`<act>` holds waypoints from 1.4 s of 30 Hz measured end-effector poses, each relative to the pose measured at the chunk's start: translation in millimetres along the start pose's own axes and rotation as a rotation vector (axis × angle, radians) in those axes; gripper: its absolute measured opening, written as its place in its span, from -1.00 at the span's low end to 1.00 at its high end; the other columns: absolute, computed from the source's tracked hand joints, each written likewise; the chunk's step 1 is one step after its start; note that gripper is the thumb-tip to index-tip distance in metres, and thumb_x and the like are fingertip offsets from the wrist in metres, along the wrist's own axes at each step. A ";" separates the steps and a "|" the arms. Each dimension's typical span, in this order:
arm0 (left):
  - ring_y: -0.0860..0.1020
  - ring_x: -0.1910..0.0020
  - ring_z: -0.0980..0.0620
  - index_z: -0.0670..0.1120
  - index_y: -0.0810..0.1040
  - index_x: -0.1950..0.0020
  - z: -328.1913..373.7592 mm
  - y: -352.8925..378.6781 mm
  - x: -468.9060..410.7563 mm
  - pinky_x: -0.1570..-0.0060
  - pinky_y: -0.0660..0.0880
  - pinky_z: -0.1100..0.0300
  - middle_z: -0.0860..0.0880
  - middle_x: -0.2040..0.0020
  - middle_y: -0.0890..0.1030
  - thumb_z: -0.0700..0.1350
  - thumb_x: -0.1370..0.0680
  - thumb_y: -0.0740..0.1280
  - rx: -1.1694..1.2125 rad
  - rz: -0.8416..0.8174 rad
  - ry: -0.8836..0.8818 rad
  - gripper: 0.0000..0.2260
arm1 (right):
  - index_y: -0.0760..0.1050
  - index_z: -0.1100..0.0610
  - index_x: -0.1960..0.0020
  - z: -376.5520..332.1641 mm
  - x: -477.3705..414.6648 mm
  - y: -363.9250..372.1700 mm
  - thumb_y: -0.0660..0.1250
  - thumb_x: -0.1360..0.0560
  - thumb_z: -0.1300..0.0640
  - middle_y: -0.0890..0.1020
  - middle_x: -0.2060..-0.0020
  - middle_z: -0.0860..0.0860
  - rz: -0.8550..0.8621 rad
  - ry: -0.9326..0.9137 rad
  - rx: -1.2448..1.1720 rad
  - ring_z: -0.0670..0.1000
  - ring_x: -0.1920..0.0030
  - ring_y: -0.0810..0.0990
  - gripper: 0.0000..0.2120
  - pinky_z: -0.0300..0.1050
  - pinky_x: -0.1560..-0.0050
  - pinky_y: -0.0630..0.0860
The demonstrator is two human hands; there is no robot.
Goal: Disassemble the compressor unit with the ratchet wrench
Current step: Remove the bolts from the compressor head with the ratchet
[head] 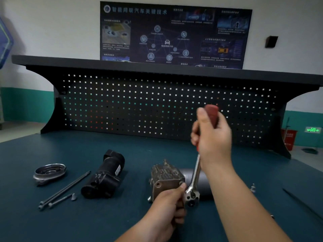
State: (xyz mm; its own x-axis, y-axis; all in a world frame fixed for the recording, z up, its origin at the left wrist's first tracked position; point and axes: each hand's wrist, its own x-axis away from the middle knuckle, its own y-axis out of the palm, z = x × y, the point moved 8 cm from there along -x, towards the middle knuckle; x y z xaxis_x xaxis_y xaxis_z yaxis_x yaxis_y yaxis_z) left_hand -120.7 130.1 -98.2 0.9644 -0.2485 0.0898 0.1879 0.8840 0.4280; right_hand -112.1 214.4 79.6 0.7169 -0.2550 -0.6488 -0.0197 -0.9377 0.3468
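Compressor unit partly stripped
Housing, bolts and cover sat left of it (already off); left fingers gripped it, right fingers wrapped the ratchet wrench.

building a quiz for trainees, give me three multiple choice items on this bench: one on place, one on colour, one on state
1. Where does the round metal cover lie?
A. left of the black housing
B. right of it
C. on top of it

2. What colour is the ratchet wrench handle?
A. blue
B. red
C. yellow

3. What is the right hand doing?
A. lying open
B. clenched on nothing
C. gripping the wrench handle

Answers: 1 A, it sits farthest left. 2 B, red shows above the hand. 3 C, its fingers curl round the handle.
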 end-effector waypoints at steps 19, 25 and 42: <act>0.14 0.65 0.18 -0.05 0.34 0.39 0.0 1.0 0.8 0.63 0.04 0.38 0.06 0.57 0.23 -0.10 -0.51 0.33 -0.030 0.003 0.002 -0.69 | 0.30 0.04 0.21 54.5 43.1 -134.8 0.19 -0.60 -0.02 0.42 0.44 -0.10 0.730 0.244 -0.313 -0.18 0.60 0.35 -0.75 -0.34 0.54 0.33; 0.14 0.65 0.18 -0.04 0.31 0.39 -2.4 0.0 1.5 0.62 0.04 0.37 0.06 0.56 0.23 -0.10 -0.51 0.34 -0.007 0.005 -0.015 -0.69 | 0.32 0.03 0.21 50.4 39.0 -127.7 0.19 -0.60 -0.04 0.42 0.44 -0.10 0.691 0.230 -0.295 -0.17 0.57 0.36 -0.75 -0.33 0.53 0.33; 0.14 0.58 0.14 0.00 0.35 0.49 -5.2 -0.5 1.9 0.57 0.04 0.31 0.06 0.50 0.24 -0.03 -0.54 0.28 -0.135 0.020 -0.084 -0.61 | 0.41 -0.02 0.26 -0.9 27.2 59.0 0.35 -0.36 0.12 0.36 0.46 -0.07 -0.418 -0.087 0.275 -0.01 0.43 0.31 -0.88 -0.12 0.42 0.28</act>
State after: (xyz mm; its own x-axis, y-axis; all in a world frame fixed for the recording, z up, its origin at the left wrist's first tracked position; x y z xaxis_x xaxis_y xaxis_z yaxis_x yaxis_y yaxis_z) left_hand -117.9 131.2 -102.9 0.9504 -0.2573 0.1747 0.1971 0.9329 0.3014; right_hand -93.1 152.4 83.0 0.6421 0.1479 -0.7522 0.0656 -0.9882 -0.1382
